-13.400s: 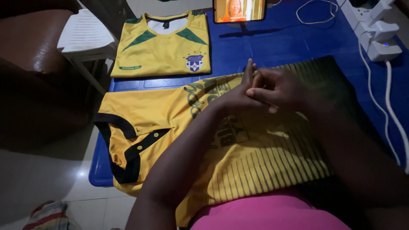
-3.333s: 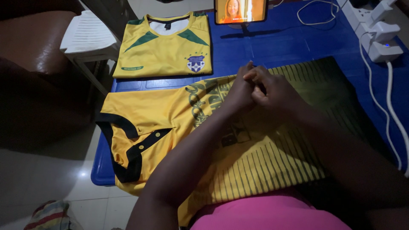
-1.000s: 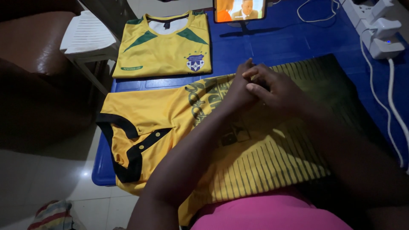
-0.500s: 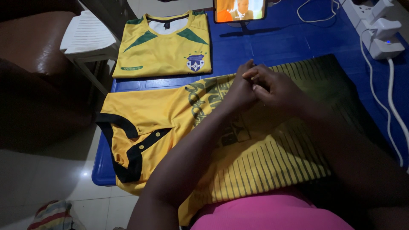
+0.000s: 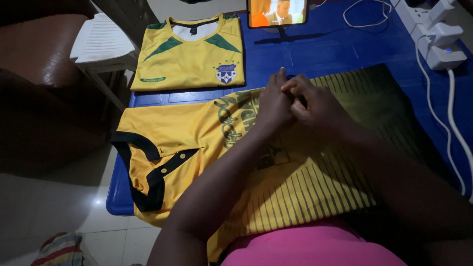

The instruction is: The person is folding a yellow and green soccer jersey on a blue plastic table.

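A yellow shirt (image 5: 172, 143) with a black collar and thin dark stripes lies spread across the blue table (image 5: 315, 54), collar to the left. My left hand (image 5: 275, 106) and my right hand (image 5: 315, 101) meet close together over the shirt's far edge, near its dark printed lettering. The fingers of both are bunched and pinching at the fabric there. What sits between the fingertips is too small and dark to make out. A second yellow shirt (image 5: 192, 56), with green shoulder panels and a blue crest, lies folded at the back of the table.
A phone (image 5: 277, 12) with a lit screen stands upright at the far edge. A white power strip with plugs (image 5: 436, 34) and white cables (image 5: 456, 128) run down the right side. A white plastic chair (image 5: 101, 42) stands left of the table, above a tiled floor.
My two hands stay pressed together at the same spot on the shirt, with only small finger shifts. The shirts have not moved.
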